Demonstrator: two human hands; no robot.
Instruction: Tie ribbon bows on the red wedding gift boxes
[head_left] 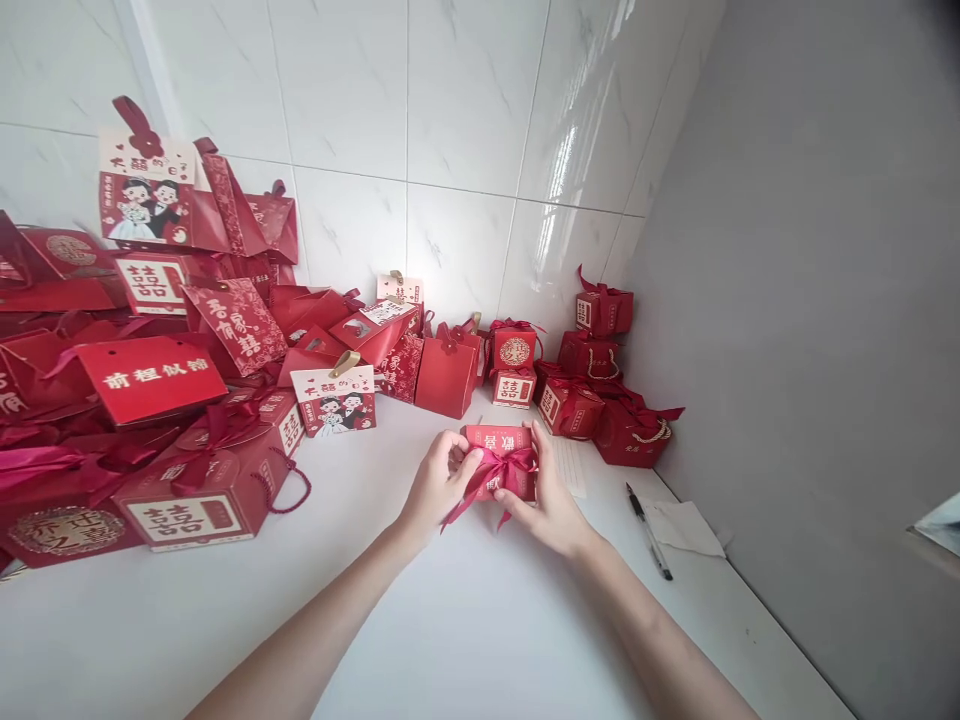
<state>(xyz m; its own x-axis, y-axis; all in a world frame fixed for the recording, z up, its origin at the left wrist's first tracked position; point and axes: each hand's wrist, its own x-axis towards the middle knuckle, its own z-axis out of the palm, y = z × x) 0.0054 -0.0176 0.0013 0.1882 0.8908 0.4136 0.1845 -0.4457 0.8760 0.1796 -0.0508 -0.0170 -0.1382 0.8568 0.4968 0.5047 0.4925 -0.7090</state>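
A small red gift box [517, 437] with pale Chinese lettering is between my two hands, over the middle of the white table. A dark red ribbon [504, 462] is tied in a bow across its top, and its tails hang over the near side. My left hand [444, 478] grips the box's left side, thumb on the ribbon by the bow. On the right side, my right hand [553, 500] is closed around the box, thumb at its near edge below the bow. The fingers behind the box are partly hidden.
A large heap of red gift boxes [187, 490] fills the left of the table [450, 630]. More stacked boxes [514, 350] line the tiled wall. A pen [649, 530] and white paper [682, 525] lie at the right, near the grey wall [795, 300]. Lined paper [571, 465] lies behind my right hand.
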